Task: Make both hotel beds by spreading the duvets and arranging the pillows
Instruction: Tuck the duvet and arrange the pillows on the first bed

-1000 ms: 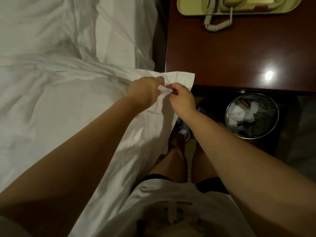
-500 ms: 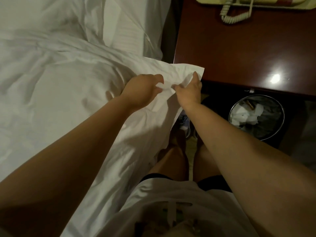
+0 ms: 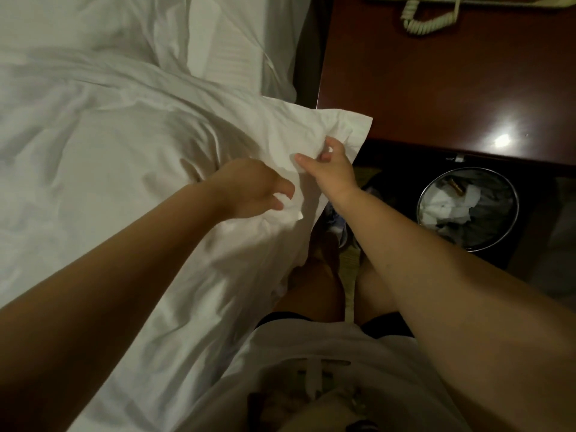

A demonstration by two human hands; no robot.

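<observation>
A white duvet (image 3: 118, 157) lies rumpled over the bed on the left, its corner (image 3: 349, 126) reaching towards the nightstand. My right hand (image 3: 330, 169) pinches the cloth just below that corner. Lower along the same edge, my left hand (image 3: 252, 188) curls its fingers round a fold of the duvet. A white pillow (image 3: 224, 48) lies at the head of the bed, partly under the duvet's top edge.
A dark red-brown nightstand (image 3: 436, 82) stands right of the bed, with a phone's coiled cord (image 3: 427, 23) at its far edge. A round metal waste bin (image 3: 467, 207) with crumpled paper sits on the floor below it. My legs stand close against the bed's side.
My left hand has slid down the duvet's edge, away from my right hand. The right hand has stayed near the corner and the corner lies a little flatter.
</observation>
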